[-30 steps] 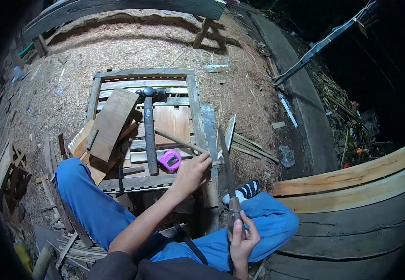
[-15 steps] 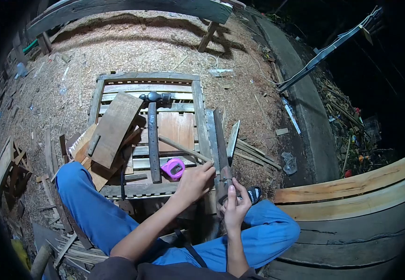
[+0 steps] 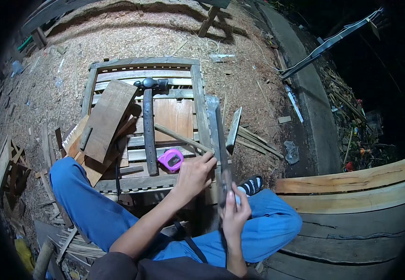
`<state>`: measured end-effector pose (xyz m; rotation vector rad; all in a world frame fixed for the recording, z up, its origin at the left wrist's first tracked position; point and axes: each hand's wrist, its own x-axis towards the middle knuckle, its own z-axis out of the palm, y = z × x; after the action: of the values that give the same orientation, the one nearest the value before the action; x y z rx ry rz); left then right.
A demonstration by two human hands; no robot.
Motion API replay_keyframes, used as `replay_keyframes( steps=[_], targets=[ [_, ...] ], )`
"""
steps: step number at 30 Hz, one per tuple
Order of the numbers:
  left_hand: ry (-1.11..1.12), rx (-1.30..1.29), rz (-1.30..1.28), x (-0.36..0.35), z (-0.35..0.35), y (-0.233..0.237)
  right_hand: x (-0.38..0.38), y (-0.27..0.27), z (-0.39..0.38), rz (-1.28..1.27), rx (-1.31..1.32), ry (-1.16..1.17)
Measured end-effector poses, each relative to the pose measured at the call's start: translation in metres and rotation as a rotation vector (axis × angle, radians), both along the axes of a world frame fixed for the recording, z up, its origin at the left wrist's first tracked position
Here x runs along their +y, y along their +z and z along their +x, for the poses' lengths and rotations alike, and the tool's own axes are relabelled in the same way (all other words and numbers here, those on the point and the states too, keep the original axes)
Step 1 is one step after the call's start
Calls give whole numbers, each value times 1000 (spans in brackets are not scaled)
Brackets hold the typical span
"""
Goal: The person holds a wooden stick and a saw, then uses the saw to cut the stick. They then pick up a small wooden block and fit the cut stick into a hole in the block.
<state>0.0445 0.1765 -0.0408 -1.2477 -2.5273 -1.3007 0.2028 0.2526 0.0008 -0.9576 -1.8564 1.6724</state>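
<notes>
My left hand (image 3: pixel 195 175) grips the near end of a thin wooden stick (image 3: pixel 179 136), which slants over the slatted wooden frame (image 3: pixel 144 61). My right hand (image 3: pixel 235 212) is closed on the handle of a long blade-like tool (image 3: pixel 219 135), blurred near the handle; its long part runs forward along the frame's right side. The stick's end lies close beside the tool. Just left of my left hand sits a pink tape measure (image 3: pixel 171 160). A hammer (image 3: pixel 149 121) lies lengthwise on the slats, head away from me.
Wooden boards (image 3: pixel 111 116) are stacked at the frame's left. Thin sticks (image 3: pixel 258 141) and a crumpled plastic piece (image 3: pixel 291 152) lie on the ground to the right. Light planks (image 3: pixel 352 179) extend at the lower right. A beam (image 3: pixel 71 11) crosses the top left.
The view has shifted slightly. My right hand and the tool's handle have moved a little toward me, with blur at the handle. My left hand still grips the stick.
</notes>
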Motion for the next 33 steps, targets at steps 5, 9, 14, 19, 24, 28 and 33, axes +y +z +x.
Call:
replay_keyframes(
  steps=[5,9,14,19,24,28,33],
  targets=[
    [-76,-4,-17,0,-5,-9,-7,23,37,-33,-84,-54],
    [-62,-28,-16,-1,-3,-9,5,48,33,-89,-128,7],
    [-57,7,23,-2,-4,-2,-10,60,72,-36,-187,3],
    [-103,-7,13,0,-4,-8,1,37,25,-86,-81,-24],
    [-115,15,-13,-4,1,1,-7,34,22,-52,-72,28],
    [-55,-12,-2,-2,-2,-11,-4,24,2,-83,-47,5],
    [-17,22,-53,-1,-2,-5,-3,17,3,-91,-21,-33]
  ],
)
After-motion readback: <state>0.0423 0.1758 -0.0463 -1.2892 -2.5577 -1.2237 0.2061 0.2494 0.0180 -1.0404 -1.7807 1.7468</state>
